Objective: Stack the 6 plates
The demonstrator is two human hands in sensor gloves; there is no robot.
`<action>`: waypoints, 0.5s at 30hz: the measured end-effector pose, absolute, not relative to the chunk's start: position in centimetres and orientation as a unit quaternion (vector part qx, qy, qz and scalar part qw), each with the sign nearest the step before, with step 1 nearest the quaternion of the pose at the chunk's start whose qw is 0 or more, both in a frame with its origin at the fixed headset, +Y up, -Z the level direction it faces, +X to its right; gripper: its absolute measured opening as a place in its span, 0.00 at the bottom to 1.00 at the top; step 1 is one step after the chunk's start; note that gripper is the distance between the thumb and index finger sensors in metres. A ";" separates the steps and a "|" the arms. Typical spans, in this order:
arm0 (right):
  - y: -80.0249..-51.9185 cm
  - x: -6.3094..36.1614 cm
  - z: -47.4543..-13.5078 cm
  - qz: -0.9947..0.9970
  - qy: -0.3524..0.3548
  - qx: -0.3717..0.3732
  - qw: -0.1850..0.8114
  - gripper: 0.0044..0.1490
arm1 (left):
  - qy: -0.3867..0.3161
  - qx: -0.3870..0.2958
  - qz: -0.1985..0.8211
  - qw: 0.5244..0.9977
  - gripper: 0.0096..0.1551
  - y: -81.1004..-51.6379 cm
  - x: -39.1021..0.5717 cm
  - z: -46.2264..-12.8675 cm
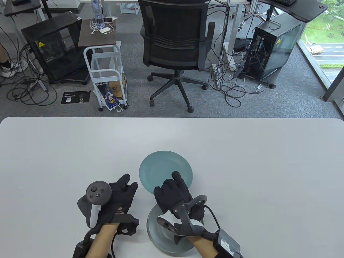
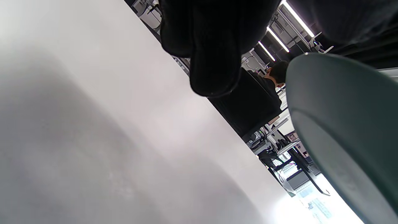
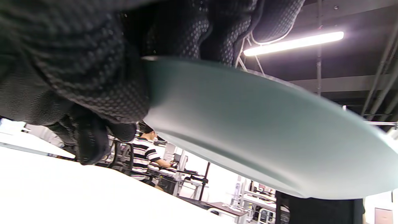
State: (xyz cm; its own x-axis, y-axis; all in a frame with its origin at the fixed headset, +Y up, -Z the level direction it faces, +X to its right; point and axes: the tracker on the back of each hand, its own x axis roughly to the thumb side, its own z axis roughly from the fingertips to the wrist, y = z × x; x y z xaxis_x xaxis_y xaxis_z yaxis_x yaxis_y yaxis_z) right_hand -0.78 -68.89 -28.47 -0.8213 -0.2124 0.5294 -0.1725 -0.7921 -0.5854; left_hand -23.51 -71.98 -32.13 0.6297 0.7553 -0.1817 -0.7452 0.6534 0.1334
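A teal plate [image 1: 164, 168] is held up off the white table [image 1: 242, 161] by my right hand [image 1: 172, 193], which grips its near rim with a finger lying on its top face. The right wrist view shows the plate's underside [image 3: 264, 130] lifted above the table, with my gloved fingers [image 3: 93, 77] on its edge. A grey-green stack of plates [image 1: 161, 231] lies on the table under my right wrist, partly hidden. My left hand [image 1: 122, 193] is empty beside the teal plate, fingers loosely extended; the plate's underside shows in the left wrist view [image 2: 348, 130].
An office chair [image 1: 174, 45], a white cart [image 1: 107, 72] and computer towers stand on the floor beyond the table's far edge.
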 end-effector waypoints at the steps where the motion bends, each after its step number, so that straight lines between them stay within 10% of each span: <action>1: -68.9 -1.0 -28.4 -0.897 0.322 -0.302 0.011 0.25 | 0.113 0.025 0.417 0.902 0.43 -72.0 -23.5 -32.1; 15: -69.7 -3.1 -26.9 -0.882 0.312 -0.350 0.048 0.26 | 0.143 -0.042 0.559 0.816 0.30 -73.4 -24.6 -32.6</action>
